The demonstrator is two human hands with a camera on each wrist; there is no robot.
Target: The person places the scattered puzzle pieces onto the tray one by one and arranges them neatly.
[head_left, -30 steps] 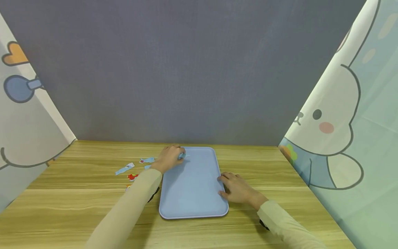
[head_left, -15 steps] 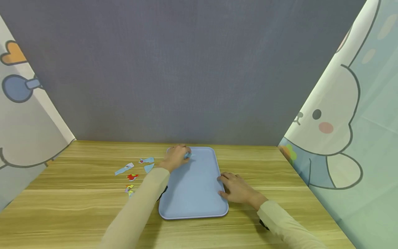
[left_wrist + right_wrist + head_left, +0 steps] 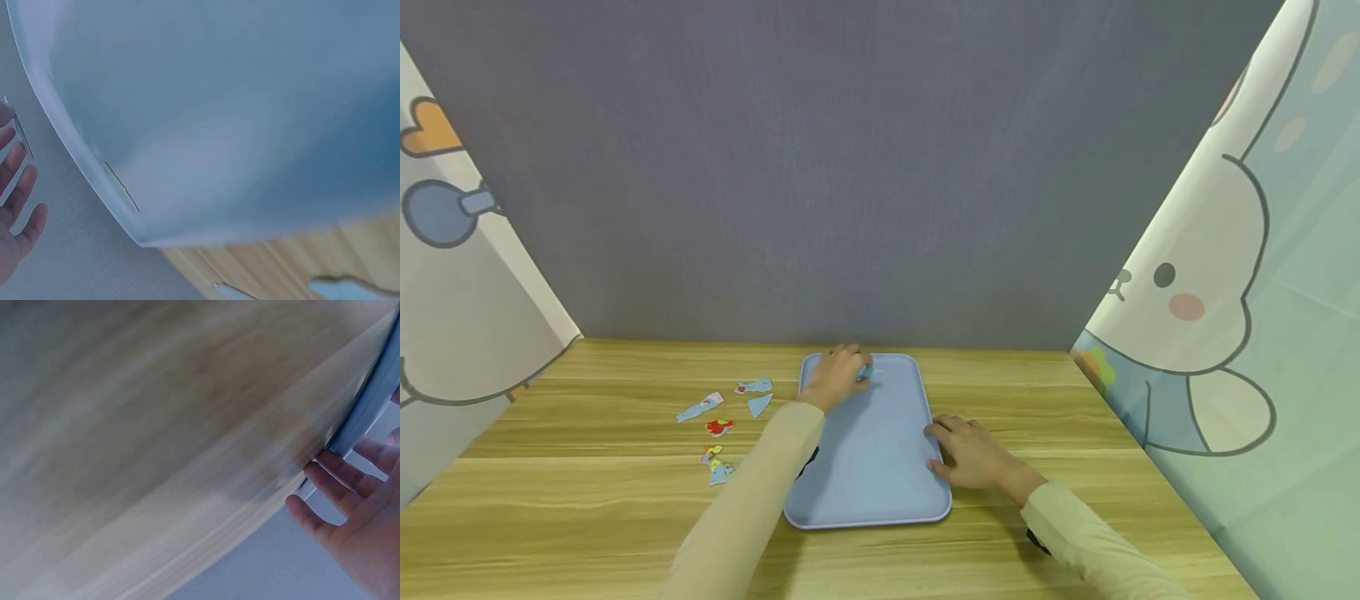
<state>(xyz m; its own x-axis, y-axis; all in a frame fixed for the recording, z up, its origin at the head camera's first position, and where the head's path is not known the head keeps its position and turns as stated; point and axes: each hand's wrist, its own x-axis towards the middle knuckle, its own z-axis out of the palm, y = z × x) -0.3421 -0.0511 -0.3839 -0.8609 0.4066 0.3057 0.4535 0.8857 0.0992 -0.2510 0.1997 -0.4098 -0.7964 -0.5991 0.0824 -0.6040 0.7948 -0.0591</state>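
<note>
A light blue tray [image 3: 868, 475] lies on the wooden table. Over its far part, my left hand [image 3: 838, 377] pinches a flat light blue piece [image 3: 867, 372] between thumb and fingers. The left wrist view shows this piece [image 3: 24, 134] edge-on at the fingertips. My right hand [image 3: 973, 458] rests at the tray's right side, its relaxed fingers [image 3: 337, 481] touching the rim. Near the tray's inner corner in the left wrist view is a thin dark-edged strip [image 3: 122, 187]; whether it is another piece or a reflection, I cannot tell.
Several flat printed pieces lie left of the tray: a long blue one [image 3: 700, 407], a blue one with red [image 3: 754, 387], a blue triangle [image 3: 760, 405], a red one [image 3: 719, 427] and a multicoloured one [image 3: 717, 467]. A grey panel [image 3: 827, 183] stands behind the table.
My left hand has moved right over the tray with the flat blue piece, uncovering the blue triangle and the multicoloured piece. The right hand and tray have stayed put.
</note>
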